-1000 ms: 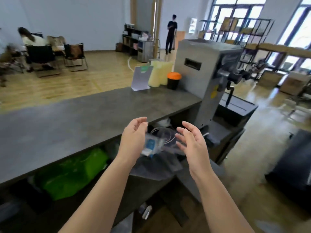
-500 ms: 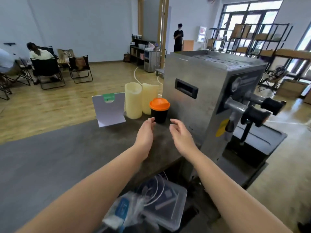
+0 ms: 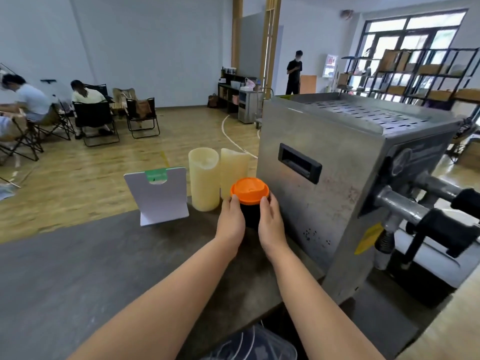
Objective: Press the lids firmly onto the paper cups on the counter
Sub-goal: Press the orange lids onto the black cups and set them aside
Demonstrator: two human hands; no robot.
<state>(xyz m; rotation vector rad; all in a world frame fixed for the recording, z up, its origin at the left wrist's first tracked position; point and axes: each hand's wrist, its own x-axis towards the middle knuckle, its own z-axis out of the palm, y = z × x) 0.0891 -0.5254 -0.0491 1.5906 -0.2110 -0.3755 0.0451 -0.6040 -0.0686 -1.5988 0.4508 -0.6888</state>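
On the grey counter (image 3: 78, 268) I see a white card stand (image 3: 158, 196) with a green label, two cream cylinders (image 3: 204, 179) beside it, and a steel machine (image 3: 337, 183) at right. Behind, people sit on folding chairs (image 3: 96, 123).

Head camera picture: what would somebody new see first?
The bright orange lid on the black cup, mid-counter, with the left hand and right hand wrapped around the cup's sides. Next, the big steel machine right of it, and two pale yellow cylinders just behind the cup.
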